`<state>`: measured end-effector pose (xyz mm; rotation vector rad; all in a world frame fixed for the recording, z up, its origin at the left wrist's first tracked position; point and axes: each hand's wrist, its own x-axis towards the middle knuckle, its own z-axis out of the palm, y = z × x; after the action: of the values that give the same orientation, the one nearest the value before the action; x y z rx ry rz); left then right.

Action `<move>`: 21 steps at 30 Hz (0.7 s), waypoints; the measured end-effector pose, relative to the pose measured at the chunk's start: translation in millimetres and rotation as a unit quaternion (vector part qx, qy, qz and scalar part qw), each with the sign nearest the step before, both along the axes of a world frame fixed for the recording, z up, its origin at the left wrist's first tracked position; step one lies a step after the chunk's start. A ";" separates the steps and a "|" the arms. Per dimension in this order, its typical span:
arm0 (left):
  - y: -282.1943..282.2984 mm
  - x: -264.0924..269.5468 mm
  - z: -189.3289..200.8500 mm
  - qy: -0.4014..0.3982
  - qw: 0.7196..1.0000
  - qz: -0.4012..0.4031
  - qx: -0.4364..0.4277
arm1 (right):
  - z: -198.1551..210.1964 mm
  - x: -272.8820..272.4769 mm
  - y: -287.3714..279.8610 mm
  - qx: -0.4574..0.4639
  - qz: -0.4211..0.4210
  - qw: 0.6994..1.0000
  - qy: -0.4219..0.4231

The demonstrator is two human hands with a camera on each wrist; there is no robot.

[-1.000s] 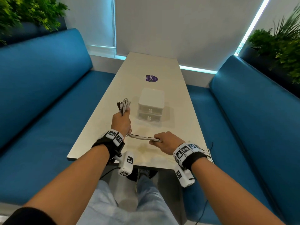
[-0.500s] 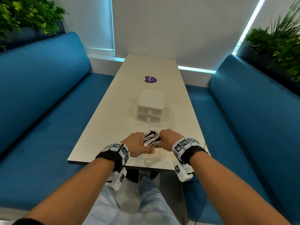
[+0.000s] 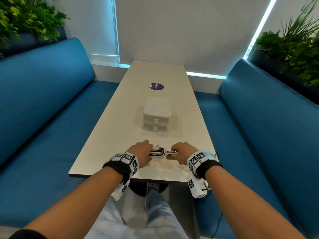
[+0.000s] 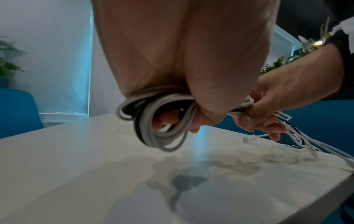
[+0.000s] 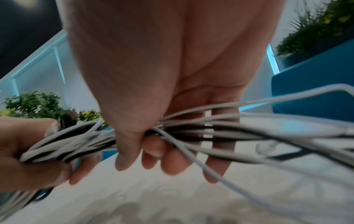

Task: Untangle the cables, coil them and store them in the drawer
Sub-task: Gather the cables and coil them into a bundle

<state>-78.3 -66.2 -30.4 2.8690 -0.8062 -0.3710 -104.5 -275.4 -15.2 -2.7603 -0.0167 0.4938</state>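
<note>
My left hand (image 3: 140, 153) clenched round looped end of cables (image 3: 158, 153), fingers (image 4: 166, 121) through coil. My right hand (image 3: 182, 152) grips other end, strands fanning past palm. Bundle held between hands just above near counter (image 3: 110, 149) edge. Drawer unit (image 3: 156, 116) farther back, both drawers closed.

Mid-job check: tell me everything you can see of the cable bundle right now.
The cable bundle is a handful of thin white, grey and black cords, looped but loose. The left hand grips its coiled end and the right hand grips the strands, whose ends and a white connector trail past it. It is held just above the near end of the table.
</note>
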 end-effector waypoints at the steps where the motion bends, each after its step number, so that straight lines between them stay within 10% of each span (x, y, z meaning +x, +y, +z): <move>1: -0.7 -0.8 -3.4 0.000 1.000 -0.004 0.006 | -3.1 -1.1 -0.1 0.002 0.001 1.000 -0.005; 10: -1.6 -2.4 -0.2 0.083 0.993 0.044 -0.065 | -11.5 0.0 1.8 0.035 -0.008 0.997 -0.063; 21: -5.0 -15.7 7.1 -0.063 0.996 0.067 0.019 | -10.7 -5.5 4.6 0.054 0.006 0.996 -0.066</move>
<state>-94.0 -71.2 -23.2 2.9867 -0.6261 -0.1919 -110.0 -270.8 -25.9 -2.6831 -0.0878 0.3041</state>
